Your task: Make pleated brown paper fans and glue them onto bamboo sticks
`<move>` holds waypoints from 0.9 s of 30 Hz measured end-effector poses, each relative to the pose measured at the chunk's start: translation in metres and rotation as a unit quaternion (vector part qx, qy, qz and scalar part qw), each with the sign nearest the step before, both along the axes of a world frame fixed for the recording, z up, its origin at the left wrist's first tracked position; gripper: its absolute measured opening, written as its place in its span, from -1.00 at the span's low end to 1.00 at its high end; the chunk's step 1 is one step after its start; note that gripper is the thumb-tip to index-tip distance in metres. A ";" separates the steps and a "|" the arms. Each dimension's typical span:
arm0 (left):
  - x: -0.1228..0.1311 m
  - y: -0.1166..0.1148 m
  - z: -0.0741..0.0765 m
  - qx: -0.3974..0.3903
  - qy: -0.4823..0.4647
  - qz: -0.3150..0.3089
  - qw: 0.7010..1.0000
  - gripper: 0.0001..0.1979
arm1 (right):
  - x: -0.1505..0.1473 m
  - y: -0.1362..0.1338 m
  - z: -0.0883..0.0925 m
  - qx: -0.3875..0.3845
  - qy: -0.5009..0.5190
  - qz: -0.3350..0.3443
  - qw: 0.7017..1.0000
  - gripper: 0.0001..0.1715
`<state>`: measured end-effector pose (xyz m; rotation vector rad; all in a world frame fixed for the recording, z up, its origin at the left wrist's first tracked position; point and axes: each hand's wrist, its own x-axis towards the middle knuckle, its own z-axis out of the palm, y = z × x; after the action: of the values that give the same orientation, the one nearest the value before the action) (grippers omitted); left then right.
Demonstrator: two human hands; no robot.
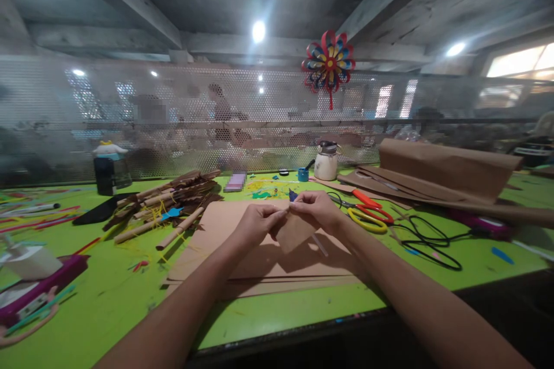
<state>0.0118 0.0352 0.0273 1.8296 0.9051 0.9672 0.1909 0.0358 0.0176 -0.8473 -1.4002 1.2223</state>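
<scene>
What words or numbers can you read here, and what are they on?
None: I can't read any word, number, brand or sign.
Pale lilac block: pixelated, so any writing is unreadable.
White jar: faint marks, too small and blurred to make out.

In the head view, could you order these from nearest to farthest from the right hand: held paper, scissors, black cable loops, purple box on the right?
From the right hand:
1. Held paper, at its fingers.
2. Scissors, just right.
3. Black cable loops, farther right.
4. Purple box, far right.
</scene>
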 end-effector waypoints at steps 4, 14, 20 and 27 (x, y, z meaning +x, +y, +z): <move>0.001 -0.001 0.000 -0.008 -0.010 0.004 1.000 -0.68 | 0.001 0.000 0.001 -0.003 0.011 0.012 1.000 -0.69; 0.000 -0.003 0.002 -0.023 -0.030 -0.009 0.999 -0.70 | -0.001 0.001 -0.001 0.035 -0.033 -0.009 0.999 -0.70; 0.000 -0.010 0.008 -0.057 -0.060 -0.010 0.996 -0.74 | -0.002 0.000 0.000 0.026 -0.038 -0.002 0.999 -0.67; -0.003 0.001 -0.001 -0.065 -0.043 -0.022 0.997 -0.70 | -0.007 0.000 -0.002 0.064 -0.105 -0.015 0.992 -0.67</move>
<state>0.0086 0.0363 0.0265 1.6790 0.8510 0.9315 0.1841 0.0354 0.0158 -0.9242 -1.6115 1.0316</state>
